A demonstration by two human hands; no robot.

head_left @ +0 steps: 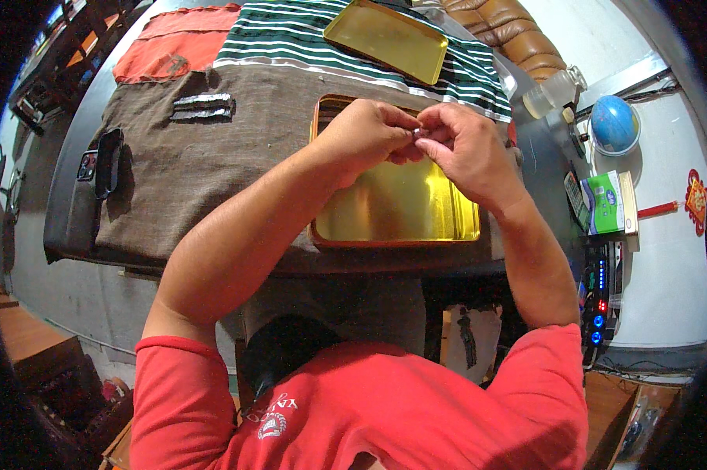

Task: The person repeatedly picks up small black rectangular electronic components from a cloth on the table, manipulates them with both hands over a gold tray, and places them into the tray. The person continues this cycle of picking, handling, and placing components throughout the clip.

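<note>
Above the far part of a gold metal tin [392,211], my left hand [373,133] and my right hand [471,145] meet, fingertips together. Both are closed in a pinch around a small pale, shiny piece [417,133], mostly hidden by the fingers; its kind cannot be told. Seen past my hands, the tin's floor is bare and reflective. To the left, on the brown cloth [251,164], lie two short rows of small dark and silvery pieces [203,107], side by side.
A gold lid or tray [386,41] lies on the striped green cloth [283,39] behind the tin. At the left edge are a phone [88,164] and a black strap [109,163]. On the right stand a clear jar [549,94], a blue globe [615,124] and a green-white package [604,202].
</note>
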